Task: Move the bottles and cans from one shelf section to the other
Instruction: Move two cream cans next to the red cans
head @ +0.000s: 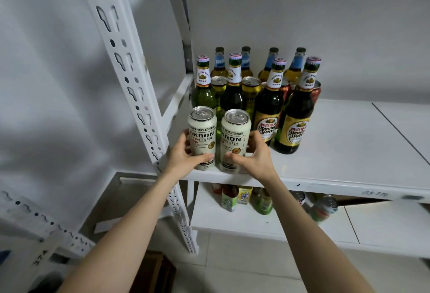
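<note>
Two white craft beer cans stand side by side at the front left of the white shelf. My left hand wraps the left white can. My right hand wraps the right white can. Both cans rest upright on the shelf board. Behind them stand several green beer bottles, gold cans, red cans and blue-necked bottles in rows against the back wall.
A perforated white upright post runs close to my left hand. The shelf board stretches bare to the right. The lower shelf carries green drink bottles, cartons and cans. Tiled floor lies below.
</note>
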{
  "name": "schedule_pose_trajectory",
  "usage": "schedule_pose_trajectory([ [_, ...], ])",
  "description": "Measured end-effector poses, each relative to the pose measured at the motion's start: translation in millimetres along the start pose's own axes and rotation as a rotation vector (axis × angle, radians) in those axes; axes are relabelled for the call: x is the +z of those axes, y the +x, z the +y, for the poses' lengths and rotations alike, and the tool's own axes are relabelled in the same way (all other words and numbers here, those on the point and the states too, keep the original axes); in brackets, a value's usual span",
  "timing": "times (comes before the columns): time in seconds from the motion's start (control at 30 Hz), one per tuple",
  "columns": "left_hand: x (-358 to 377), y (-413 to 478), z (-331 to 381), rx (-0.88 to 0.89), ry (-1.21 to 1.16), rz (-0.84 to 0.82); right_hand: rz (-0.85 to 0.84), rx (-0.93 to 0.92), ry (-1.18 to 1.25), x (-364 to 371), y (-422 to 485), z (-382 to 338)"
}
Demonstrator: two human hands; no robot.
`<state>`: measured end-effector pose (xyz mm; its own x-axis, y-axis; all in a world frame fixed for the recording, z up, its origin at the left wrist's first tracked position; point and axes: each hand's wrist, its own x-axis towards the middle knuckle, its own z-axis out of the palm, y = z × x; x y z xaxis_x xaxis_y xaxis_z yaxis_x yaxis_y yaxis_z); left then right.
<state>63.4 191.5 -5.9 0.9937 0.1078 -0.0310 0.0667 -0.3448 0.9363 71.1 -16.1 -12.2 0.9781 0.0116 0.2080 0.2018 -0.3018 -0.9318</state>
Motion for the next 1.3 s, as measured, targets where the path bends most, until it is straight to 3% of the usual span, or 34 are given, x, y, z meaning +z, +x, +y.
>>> schedule_pose_trajectory([
  [0.3, 9.5, -43.2, 14.7, -0.025, 0.019, -0.133, 0.092, 0.092, 0.036, -38.2, -52.4, -23.8],
  [0.73, 94.3, -88.9, 80.0, 0.162, 0.051, -0.337, 0.363, 0.142, -0.017, -174.1, -143.9, -28.4],
  [1.3, 328.4, -164.2, 170.4, 0.217, -0.069, -0.429, 0.557, 0.223, -0.065, -435.6, -242.3, 20.5],
])
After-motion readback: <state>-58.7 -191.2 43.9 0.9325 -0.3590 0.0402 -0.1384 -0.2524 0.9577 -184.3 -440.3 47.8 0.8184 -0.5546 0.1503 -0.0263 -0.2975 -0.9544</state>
